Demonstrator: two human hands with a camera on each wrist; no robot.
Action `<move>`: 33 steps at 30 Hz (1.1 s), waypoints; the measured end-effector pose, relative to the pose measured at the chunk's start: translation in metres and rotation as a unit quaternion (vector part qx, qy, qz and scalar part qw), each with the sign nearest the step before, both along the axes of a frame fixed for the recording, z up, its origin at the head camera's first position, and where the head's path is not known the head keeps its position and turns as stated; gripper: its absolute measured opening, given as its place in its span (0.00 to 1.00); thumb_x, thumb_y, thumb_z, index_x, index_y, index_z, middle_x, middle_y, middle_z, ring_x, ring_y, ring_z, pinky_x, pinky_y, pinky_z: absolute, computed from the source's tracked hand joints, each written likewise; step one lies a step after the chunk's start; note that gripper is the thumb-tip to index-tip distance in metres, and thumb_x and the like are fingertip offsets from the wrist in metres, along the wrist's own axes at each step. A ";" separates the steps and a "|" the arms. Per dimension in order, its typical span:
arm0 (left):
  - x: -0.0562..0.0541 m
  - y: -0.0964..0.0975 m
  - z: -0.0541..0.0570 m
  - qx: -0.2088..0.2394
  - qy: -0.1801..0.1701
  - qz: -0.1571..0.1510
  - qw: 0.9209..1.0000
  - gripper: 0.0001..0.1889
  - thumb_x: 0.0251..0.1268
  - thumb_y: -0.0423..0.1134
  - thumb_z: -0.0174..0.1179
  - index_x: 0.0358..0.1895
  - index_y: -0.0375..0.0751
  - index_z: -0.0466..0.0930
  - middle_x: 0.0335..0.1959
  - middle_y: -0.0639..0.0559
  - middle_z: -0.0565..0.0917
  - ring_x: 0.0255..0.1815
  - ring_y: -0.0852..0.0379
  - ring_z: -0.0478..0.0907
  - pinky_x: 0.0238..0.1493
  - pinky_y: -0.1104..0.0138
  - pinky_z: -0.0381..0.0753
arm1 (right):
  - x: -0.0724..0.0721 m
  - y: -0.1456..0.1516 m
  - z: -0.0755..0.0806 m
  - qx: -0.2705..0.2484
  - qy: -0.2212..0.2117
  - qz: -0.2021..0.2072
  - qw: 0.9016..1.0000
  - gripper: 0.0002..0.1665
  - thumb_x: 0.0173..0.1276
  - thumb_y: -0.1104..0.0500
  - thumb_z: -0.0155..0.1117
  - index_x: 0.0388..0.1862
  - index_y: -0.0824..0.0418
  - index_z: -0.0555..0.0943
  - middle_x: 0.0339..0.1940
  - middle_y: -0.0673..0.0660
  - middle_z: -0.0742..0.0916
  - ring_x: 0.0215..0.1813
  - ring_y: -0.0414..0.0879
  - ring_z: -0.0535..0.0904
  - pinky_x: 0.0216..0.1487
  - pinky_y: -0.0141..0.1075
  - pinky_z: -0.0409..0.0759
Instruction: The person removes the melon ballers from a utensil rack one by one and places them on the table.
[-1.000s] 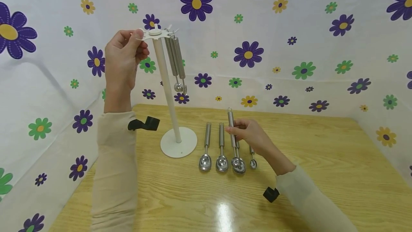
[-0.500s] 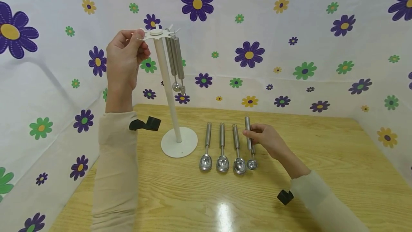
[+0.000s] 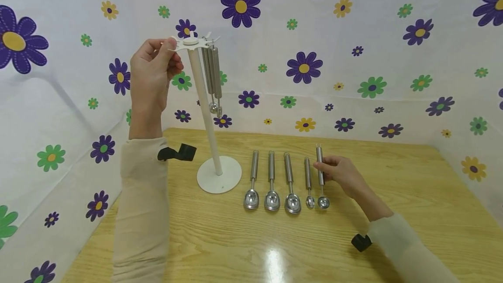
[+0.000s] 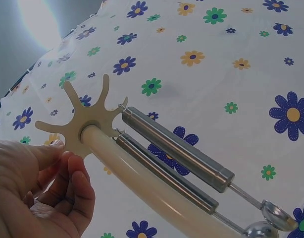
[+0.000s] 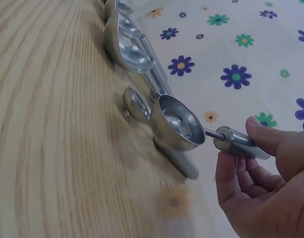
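My left hand [image 3: 148, 77] pinches one arm of the white utensil stand's [image 3: 207, 112] star-shaped top, as the left wrist view also shows. From that top hang two small metal scoops, a nearer one [image 4: 172, 146] and one behind it [image 4: 164, 171]. Low over the table's right part, my right hand [image 3: 343, 176] pinches the steel handle of a melon baller [image 5: 177, 124] between thumb and fingers. Its round bowl faces up; whether it touches the wood I cannot tell. Left of it lies a smaller scoop [image 3: 308, 178] with a narrow oval bowl.
Three larger scoops, a left one [image 3: 251, 198], a middle one [image 3: 272, 200] and a right one [image 3: 292, 202], lie in a row, handles toward the back. The stand's round base [image 3: 208, 182] is left of them. A flowered cloth [image 3: 381, 47] surrounds the wooden table [image 3: 220, 239].
My right hand has moved right with the melon baller, from over the third large scoop, past the small scoop, to its right. My left hand keeps its pinch; the hanging scoops have swung slightly.
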State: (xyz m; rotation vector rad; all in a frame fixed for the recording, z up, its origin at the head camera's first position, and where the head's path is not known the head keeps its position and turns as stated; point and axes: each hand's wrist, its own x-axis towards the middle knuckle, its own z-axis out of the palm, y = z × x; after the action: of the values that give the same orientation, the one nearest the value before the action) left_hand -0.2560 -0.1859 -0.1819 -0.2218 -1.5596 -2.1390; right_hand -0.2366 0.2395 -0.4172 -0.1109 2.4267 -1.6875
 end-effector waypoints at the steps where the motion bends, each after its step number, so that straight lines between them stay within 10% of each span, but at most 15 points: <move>1: 0.000 0.000 0.000 0.000 -0.001 0.000 1.000 0.15 0.67 0.43 0.70 0.49 0.37 0.82 0.34 0.45 0.81 0.30 0.54 0.81 0.41 0.73 0.85 | 0.000 0.002 -0.001 -0.001 -0.002 -0.004 1.000 0.25 0.77 0.53 0.66 0.56 0.75 0.79 0.47 0.64 0.84 0.42 0.44 0.82 0.48 0.35 0.85; 33: 0.001 0.001 -0.001 -0.005 0.009 0.000 1.000 0.13 0.67 0.42 0.70 0.47 0.38 0.83 0.33 0.45 0.81 0.30 0.54 0.80 0.41 0.73 0.85 | -0.004 0.011 -0.022 0.100 -0.023 -0.034 0.994 0.27 0.75 0.51 0.68 0.55 0.75 0.82 0.33 0.55 0.86 0.36 0.46 0.79 0.36 0.34 0.82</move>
State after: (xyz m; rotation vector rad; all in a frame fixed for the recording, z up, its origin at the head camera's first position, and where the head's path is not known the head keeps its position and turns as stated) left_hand -0.2547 -0.1853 -0.1827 -0.2431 -1.5609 -2.1238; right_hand -0.2408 0.2500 -0.4390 0.0377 2.5746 -1.4456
